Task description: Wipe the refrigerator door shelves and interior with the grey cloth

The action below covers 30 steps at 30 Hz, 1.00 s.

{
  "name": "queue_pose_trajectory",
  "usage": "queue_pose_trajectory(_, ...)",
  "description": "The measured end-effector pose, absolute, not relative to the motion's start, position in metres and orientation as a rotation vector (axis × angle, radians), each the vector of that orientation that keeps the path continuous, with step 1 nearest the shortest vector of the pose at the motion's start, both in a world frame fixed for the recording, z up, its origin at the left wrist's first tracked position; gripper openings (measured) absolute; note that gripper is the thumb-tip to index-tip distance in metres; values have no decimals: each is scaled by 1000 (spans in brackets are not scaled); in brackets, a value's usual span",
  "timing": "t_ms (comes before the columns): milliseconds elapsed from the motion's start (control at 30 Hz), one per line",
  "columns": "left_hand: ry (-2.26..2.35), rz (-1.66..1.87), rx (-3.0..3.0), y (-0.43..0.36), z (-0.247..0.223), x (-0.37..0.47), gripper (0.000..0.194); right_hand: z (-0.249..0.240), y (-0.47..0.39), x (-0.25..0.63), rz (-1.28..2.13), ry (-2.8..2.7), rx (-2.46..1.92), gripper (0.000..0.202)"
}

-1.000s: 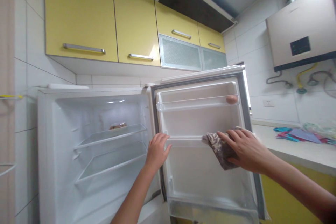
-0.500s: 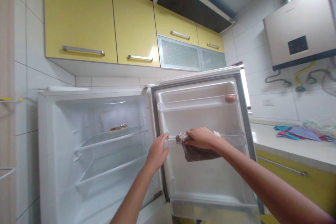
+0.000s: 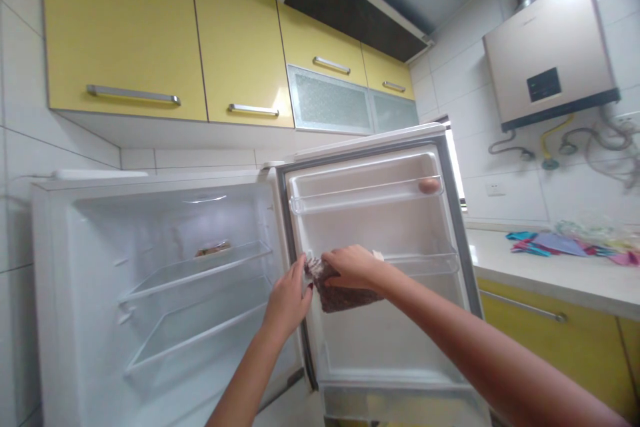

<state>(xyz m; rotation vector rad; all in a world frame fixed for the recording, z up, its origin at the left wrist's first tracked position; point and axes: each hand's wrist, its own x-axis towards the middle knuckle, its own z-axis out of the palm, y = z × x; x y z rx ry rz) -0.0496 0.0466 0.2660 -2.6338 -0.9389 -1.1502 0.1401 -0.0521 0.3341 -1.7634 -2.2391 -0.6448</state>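
Observation:
My right hand (image 3: 354,267) is closed on a brown-grey fuzzy cloth (image 3: 345,297), pressed over the left part of the middle door shelf (image 3: 430,265). The cloth's lower part hangs below the shelf, and a pale corner shows behind the wrist. At the left end of that shelf, beside the door seal, my left hand (image 3: 287,300) grips with thumb and fingers; its fingertips are close to the cloth's edge. The fridge door (image 3: 375,220) is swung wide to the right. A brown egg (image 3: 429,185) lies in the upper door shelf (image 3: 360,197).
Inside the fridge (image 3: 55,293), a small packet (image 3: 213,249) rests on the upper glass shelf (image 3: 200,271). Yellow cabinets (image 3: 120,27) hang above. Colourful cloths (image 3: 555,245) lie on the counter (image 3: 500,267) at right, under a water heater (image 3: 550,53).
My right hand has slid the cloth left along the middle door shelf, closer to my left hand. The left hand stays at the shelf's left end. The view has shifted slightly right.

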Motion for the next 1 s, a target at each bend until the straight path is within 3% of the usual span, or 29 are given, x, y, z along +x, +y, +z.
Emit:
queue_pose_trajectory(233, -870, -1165, -2635, 47, 267, -48, 40, 317, -117, 214, -855, -2144, -1802, 37)
queue_pose_trajectory(567, -844, -1244, -2691, 54, 262, -48, 43, 231, -156, 296, -1225, -1412, -1447, 38)
queue_pose_trajectory(733, -833, -1308, -2704, 54, 260, -45, 43, 195, -128, 257, -999, -808, -1176, 47)
queue_pose_trajectory(900, -840, -1335, -2701, 53, 258, -44, 44, 203, -101, 203, -650, -337, -1081, 70)
queue_pose_trajectory(1000, -845, -1343, -2705, 52, 258, -44, 45, 214, -85, 184, -270, -142, -882, 79)
